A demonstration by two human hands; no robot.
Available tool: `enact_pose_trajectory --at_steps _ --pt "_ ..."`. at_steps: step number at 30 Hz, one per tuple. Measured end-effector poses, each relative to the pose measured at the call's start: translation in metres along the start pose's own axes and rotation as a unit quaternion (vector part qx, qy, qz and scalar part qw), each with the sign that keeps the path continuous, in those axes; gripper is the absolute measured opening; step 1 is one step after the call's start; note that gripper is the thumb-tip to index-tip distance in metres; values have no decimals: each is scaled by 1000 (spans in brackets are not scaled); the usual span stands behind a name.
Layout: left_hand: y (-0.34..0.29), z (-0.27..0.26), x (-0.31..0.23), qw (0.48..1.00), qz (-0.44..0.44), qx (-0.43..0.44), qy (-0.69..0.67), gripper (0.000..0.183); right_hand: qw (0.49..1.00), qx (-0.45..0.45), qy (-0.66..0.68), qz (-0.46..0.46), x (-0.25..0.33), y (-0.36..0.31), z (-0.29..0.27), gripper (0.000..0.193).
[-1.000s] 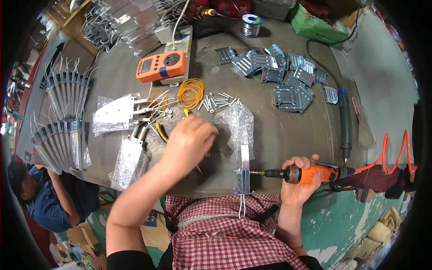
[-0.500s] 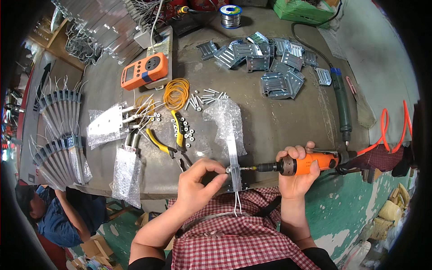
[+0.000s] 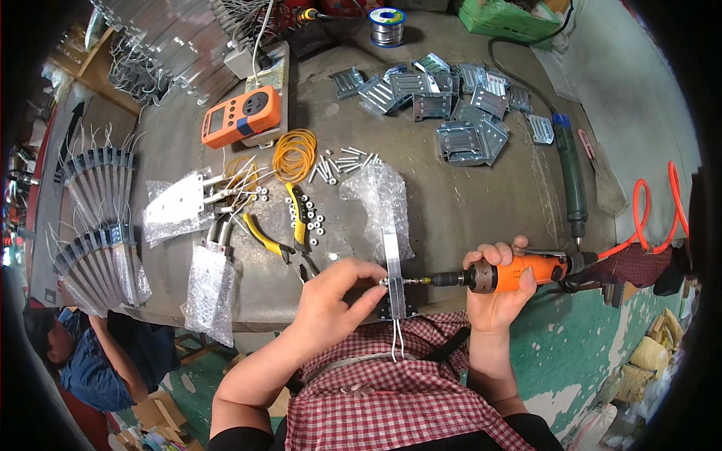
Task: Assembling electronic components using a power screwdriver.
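My right hand (image 3: 502, 282) is wrapped around an orange air screwdriver (image 3: 519, 273), held level. Its bit (image 3: 418, 281) points left and meets the right side of a flat metal bar (image 3: 394, 274) with a dark bracket at its near end. Two white wires (image 3: 397, 342) hang from that end over my checked apron. On the bar's left side, the thumb and forefinger of my left hand (image 3: 338, 297) pinch at a small metal fastener (image 3: 384, 283), mostly hidden by the fingertips. The bar's far end lies on bubble wrap (image 3: 376, 203).
Yellow-handled pliers (image 3: 267, 239), white nuts and loose screws (image 3: 350, 161) lie left of the bar. Beyond are metal brackets (image 3: 429, 94), an orange meter (image 3: 241, 118) and a solder spool (image 3: 386, 28). A dark green electric screwdriver (image 3: 569, 173) rests at right. Another person (image 3: 98, 361) sits lower left.
My left fingers have shifted slightly right, closer against the bar's side. The screwdriver and my right hand have hardly moved.
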State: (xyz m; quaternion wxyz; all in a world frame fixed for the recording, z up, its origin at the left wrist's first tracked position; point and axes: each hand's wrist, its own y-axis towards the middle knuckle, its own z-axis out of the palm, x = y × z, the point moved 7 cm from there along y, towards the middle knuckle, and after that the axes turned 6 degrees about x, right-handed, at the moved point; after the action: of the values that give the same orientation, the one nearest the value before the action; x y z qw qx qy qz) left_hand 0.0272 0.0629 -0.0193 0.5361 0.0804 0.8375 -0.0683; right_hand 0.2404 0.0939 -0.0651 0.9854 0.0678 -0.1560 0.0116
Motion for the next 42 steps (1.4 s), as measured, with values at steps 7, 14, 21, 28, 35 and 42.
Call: enact_pose_trajectory --at_steps 7,14,21,28,35,42 --pt "-8 6 12 993 17 -41 -113 16 1000 -2 7 2 0 -1 1 42" --pt "-11 9 16 979 42 -79 -183 17 1000 -4 3 2 -1 0 1 42" --pt "-11 1 17 988 18 -118 -102 16 1000 -8 9 7 -3 -1 0 43" --pt "-7 -1 16 994 26 -88 -59 14 1000 -10 9 4 -3 -2 -1 43" --pt "0 -4 7 996 61 -70 -17 14 1000 -7 14 7 -3 -1 -3 40" --pt "2 -2 6 997 62 -45 -5 17 1000 -13 12 4 -3 -2 -4 43"
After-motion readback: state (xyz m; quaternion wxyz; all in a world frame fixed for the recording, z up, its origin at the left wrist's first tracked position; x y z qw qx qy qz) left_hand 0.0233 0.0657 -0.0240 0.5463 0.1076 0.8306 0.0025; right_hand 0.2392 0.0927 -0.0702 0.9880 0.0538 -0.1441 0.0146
